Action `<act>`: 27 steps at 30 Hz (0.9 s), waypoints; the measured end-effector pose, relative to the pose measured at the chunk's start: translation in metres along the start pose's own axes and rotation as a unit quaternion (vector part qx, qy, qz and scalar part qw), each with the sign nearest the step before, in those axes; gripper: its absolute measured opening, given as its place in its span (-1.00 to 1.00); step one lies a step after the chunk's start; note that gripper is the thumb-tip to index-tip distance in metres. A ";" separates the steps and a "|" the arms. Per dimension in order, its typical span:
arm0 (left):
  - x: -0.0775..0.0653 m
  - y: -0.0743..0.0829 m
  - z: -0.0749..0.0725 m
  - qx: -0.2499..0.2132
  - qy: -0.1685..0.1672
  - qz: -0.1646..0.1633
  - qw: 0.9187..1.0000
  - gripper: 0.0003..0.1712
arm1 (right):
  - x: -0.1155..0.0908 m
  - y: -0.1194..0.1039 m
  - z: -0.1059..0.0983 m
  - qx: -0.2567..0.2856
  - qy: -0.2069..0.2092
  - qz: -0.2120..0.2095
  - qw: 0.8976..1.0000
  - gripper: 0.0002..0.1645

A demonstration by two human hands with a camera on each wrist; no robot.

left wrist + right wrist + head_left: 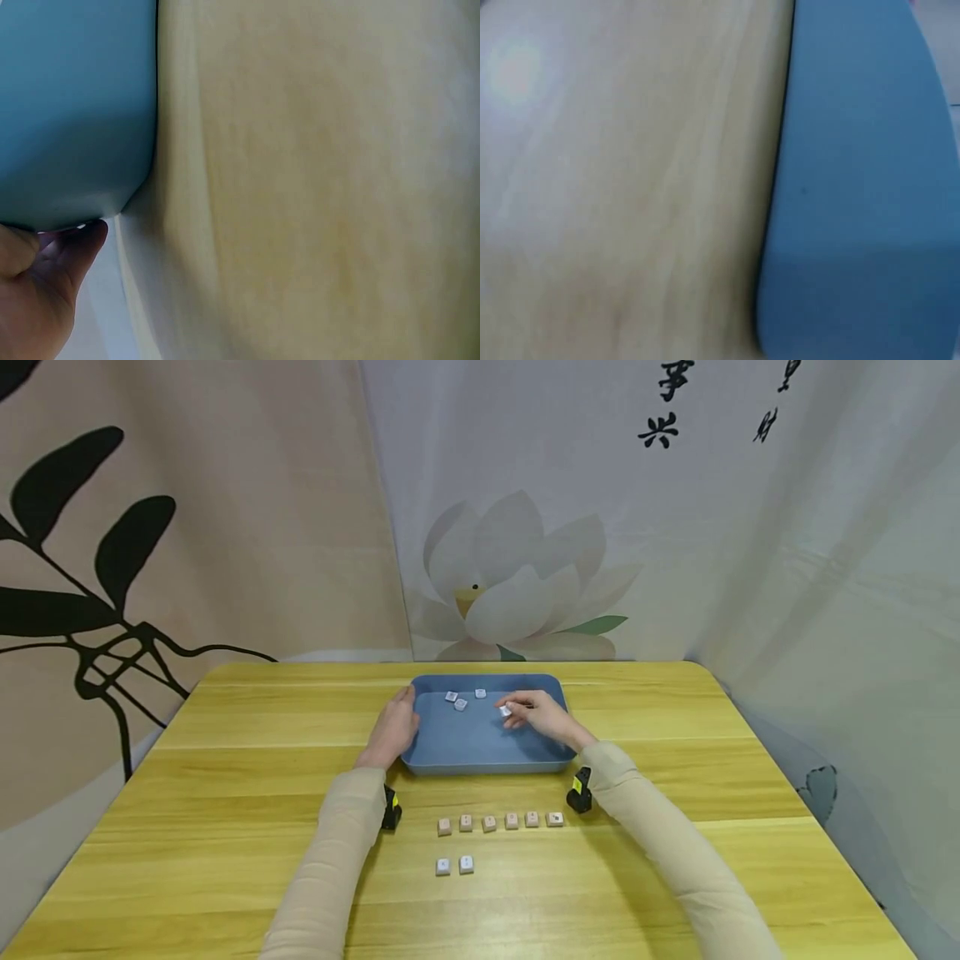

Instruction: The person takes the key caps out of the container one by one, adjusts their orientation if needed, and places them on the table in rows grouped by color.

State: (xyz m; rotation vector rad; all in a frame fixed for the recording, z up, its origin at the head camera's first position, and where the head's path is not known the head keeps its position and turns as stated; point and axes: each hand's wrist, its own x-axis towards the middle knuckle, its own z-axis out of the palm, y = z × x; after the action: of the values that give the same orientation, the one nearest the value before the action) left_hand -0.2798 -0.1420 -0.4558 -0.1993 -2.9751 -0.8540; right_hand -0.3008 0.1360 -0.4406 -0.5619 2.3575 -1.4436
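A blue tray [487, 763] lies toward the far side of the table, with a few small white keycaps [461, 704] inside it. At the tray's left side, my left hand [392, 727] holds the rim; the left wrist view has its fingers [86, 251] against the tray wall [75, 150]. Over the right part of the tray, my right hand [543, 717] pinches one white keycap [505, 711] between thumb and fingers. The right wrist view shows only the tray's outer wall [862, 172] and the wood, not the hand.
On the wooden table [645, 893], nearer than the tray, a row of several keycaps [489, 823] runs left to right. Two more keycaps [466, 864] sit below its left end. A printed curtain [517, 485] hangs behind the table's far edge.
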 end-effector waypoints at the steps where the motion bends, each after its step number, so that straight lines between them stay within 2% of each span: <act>1: 0.000 0.000 0.000 -0.001 0.000 0.000 1.000 -0.34 | -0.001 -0.001 0.000 0.003 -0.003 0.001 1.000 -0.59; 9: 0.001 -0.001 0.000 -0.008 -0.003 -0.001 1.000 -0.35 | -0.009 -0.006 0.003 -0.026 0.005 -0.023 0.999 -0.56; 19: 0.001 -0.002 -0.001 -0.004 0.001 0.003 1.000 -0.35 | -0.018 -0.012 0.003 -0.031 0.004 -0.057 0.998 -0.54; 27: 0.000 -0.001 0.000 -0.009 -0.003 0.004 1.000 -0.36 | -0.026 -0.013 0.000 -0.008 0.004 -0.068 0.998 -0.57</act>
State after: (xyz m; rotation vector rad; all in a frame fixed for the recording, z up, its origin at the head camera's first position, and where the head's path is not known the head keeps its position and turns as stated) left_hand -0.2798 -0.1428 -0.4561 -0.2146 -2.9705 -0.8804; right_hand -0.2758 0.1430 -0.4273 -0.7362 2.3790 -1.4885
